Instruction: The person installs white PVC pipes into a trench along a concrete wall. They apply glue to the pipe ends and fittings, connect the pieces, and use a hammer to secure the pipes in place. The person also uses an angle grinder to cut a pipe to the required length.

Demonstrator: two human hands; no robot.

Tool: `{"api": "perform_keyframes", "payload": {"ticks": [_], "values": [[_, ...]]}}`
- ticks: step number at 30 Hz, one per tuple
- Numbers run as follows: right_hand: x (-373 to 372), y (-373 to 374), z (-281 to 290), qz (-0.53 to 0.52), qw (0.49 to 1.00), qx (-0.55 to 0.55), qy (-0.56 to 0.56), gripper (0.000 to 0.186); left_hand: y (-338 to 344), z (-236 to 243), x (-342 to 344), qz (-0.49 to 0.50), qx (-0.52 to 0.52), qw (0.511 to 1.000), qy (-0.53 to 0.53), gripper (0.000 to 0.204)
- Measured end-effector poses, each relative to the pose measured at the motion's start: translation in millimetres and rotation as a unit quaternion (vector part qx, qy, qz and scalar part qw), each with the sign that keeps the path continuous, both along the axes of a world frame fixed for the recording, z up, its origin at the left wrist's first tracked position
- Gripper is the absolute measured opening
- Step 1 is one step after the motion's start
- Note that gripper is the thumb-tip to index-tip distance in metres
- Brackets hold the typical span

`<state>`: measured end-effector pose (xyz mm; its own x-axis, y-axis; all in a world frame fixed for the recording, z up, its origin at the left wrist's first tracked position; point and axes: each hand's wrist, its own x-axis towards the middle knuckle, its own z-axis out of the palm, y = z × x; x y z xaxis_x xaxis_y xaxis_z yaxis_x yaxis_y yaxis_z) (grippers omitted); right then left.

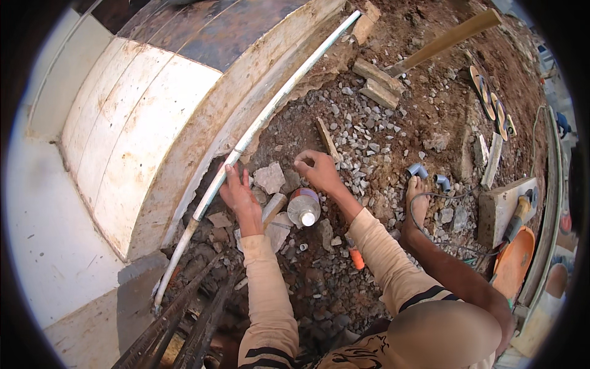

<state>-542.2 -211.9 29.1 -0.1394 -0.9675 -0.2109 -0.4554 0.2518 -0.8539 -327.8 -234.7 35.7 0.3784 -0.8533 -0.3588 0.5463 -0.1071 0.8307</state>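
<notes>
A long white pipe (263, 119) runs slantwise along the foot of the low curved wall. Beside its lower middle part is my left hand (239, 195), fingers stretched and apart, with the fingertips against the pipe's edge. To the right of it, over the rubble, my right hand (321, 174) is closed in a pinch. Whatever may be between its fingertips is too small to make out. Just below the right hand, among broken stones, stands a clear plastic bottle (301, 203) with a white cap.
Two grey elbow fittings (416, 170) lie by a bare foot (416, 200). A tool with an orange handle (356, 258) rests on gravel. Sandals (483, 92), broken bricks (378, 86) and a wooden plank (458, 40) lie farther off. Dark metal bars (200, 326) and an orange basin (515, 261) are near.
</notes>
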Motion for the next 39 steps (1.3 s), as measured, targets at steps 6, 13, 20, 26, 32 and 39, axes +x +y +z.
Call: {"api": "perform_keyframes", "payload": {"ticks": [6,13,20,26,32,39], "values": [[-17.0,0.9,-4.0,-0.022,0.999,-0.032,0.017,0.025,-2.8,-0.2,-4.8,0.003,0.006,1.0,-0.007,0.058],[-23.9,4.4,9.2,-0.037,0.998,-0.034,0.041,0.029,13.9,2.1,-5.8,-0.027,0.027,0.999,-0.015,0.048],[-24.7,1.4,25.4,-0.027,0.997,-0.035,0.061,0.033,82.6,-10.9,-8.8,-0.151,0.122,0.981,-0.027,0.032],[5.0,-6.3,30.0,0.032,0.997,-0.049,0.048,0.024,103.2,-6.0,13.8,-0.092,0.137,0.986,-0.026,0.028],[42.2,-5.0,22.8,0.075,0.996,-0.015,-0.042,0.023,124.4,10.1,42.4,-0.02,0.143,0.989,-0.017,0.025],[48.9,9.6,131.3,0.273,0.962,0.013,-0.008,0.032,165.8,33.1,54.1,-0.16,0.122,0.968,0.148,0.031]]}}
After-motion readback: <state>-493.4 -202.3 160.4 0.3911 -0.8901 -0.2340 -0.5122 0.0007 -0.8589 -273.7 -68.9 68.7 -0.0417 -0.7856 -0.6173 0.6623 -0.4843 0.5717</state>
